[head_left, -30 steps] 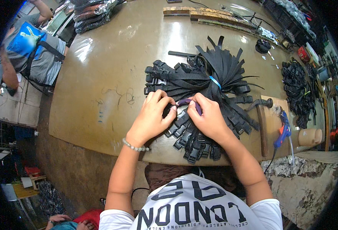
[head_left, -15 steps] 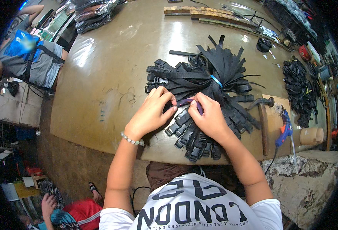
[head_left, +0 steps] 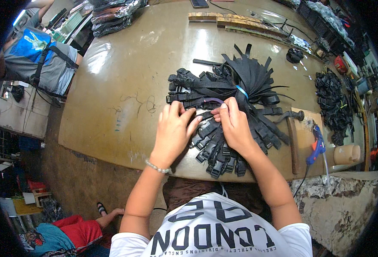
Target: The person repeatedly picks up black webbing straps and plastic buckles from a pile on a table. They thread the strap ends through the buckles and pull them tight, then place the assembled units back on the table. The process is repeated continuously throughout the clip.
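Observation:
A fanned bundle of black webbing straps (head_left: 257, 81) with plastic side-release buckles lies on the table, cinched by a blue tie (head_left: 242, 92). My left hand (head_left: 171, 132), with a beaded bracelet at the wrist, is at the bundle's left edge. Its thumb and fingers are curled together; what sits between them is hidden. My right hand (head_left: 236, 126) pinches a short black strap (head_left: 206, 115) between thumb and fingers, and this strap reaches toward the left fingertips. Just beyond the hands a dark purple strap (head_left: 214, 100) curves over the bundle. Several buckles (head_left: 219, 158) spread toward the table's near edge.
Right of the bundle lie a hammer (head_left: 293, 145), a cardboard piece (head_left: 311, 124) and a blue glue gun (head_left: 316, 147) with a cord. Farther right are a beige cup (head_left: 347, 154) and more black straps (head_left: 332, 103). Wooden bars (head_left: 227, 19) lie at the back. Another person (head_left: 39, 60) is at the left.
My right hand has let go of the purple strap, which now rests on the bundle, and pinches a black strap instead. The person at lower left has shifted posture. The view has moved slightly.

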{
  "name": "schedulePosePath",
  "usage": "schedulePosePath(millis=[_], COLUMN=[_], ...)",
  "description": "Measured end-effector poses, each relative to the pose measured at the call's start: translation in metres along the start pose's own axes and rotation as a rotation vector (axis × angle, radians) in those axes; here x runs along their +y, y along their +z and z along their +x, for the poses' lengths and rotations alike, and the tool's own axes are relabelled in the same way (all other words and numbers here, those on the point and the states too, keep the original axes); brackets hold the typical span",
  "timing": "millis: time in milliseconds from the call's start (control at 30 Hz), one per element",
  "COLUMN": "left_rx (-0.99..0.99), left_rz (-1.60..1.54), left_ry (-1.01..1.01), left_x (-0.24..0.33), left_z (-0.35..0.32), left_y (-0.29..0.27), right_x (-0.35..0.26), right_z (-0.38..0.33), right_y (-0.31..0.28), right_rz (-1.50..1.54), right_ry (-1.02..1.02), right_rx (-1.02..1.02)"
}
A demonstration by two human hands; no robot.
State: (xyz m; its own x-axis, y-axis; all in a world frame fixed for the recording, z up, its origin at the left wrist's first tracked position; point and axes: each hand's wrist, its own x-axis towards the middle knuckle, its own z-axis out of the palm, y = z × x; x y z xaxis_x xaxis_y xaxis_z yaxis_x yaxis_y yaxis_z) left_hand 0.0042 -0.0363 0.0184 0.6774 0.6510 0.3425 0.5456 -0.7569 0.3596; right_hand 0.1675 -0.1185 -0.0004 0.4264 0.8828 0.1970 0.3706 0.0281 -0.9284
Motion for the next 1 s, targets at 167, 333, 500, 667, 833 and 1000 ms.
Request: schedulePosePath(millis=[167,333,500,667,833,1000], left_rx=[-0.075,-0.295,-0.222,-0.195,-0.174,-0.126], left_rz=[-0.092,-0.306,-0.381,-0.412,-0.442,-0.484], left_ry=[-0.002,-0.089,-0.176,-0.258,-0.211,-0.171], left_x=[0.005,0.002,0.009,0.003,-0.001,-0.002], left_z=[-0.003,0.01,0.031,0.029,0.024,0.023], left_y=[0.006,0.006,0.022,0.026,0.026,0.028], right_x=[-0.001,0.001,0.006,0.001,-0.013,-0.018], right_z=[0.001,0.002,0.002,0.001,-0.003,-0.004], right_y=[-0.002,-0.003,-0.001,-0.002,-0.01,-0.011], right_rz=[0.094,-0.018,-0.028,-0.118,-0.172,-0.205], right_ry=[-0.008,0.001,0.059,0.132,0.158,0.124], right_rx=[0.01,-0.046,-0.001,0.033,0.01,-0.009])
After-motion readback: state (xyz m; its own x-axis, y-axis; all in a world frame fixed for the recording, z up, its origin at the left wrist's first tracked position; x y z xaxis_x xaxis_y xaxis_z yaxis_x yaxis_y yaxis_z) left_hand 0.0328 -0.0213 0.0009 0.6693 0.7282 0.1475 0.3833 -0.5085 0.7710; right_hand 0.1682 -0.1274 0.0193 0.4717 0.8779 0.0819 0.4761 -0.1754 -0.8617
